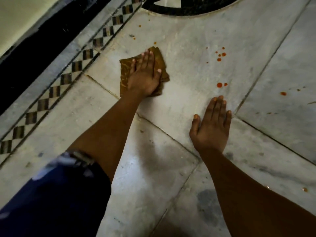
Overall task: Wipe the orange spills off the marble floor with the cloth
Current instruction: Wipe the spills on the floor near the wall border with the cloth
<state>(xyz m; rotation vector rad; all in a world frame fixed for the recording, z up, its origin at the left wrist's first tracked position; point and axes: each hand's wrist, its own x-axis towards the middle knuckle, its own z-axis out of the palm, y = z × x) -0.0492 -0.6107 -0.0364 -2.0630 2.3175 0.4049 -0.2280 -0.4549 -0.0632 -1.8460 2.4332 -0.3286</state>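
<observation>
My left hand (145, 74) presses flat on a folded brown patterned cloth (125, 74) lying on the grey marble floor (188, 31). Its fingers are straight and spread over the cloth. My right hand (212, 125) rests flat on the bare floor, palm down, fingers straight. Orange spills dot the floor: a cluster of drops (220, 55) to the right of the cloth, two larger drops (219, 85) just beyond my right fingertips, one drop (283, 93) further right, and small spots (155, 43) just above the cloth.
A checkered inlay border (77, 65) runs diagonally at the left, beside a dark strip (34, 57). A black curved inlay (188, 7) lies at the top. My knee in blue patterned fabric (51, 194) is at the bottom left. Another orange spot (304, 189) sits at the lower right.
</observation>
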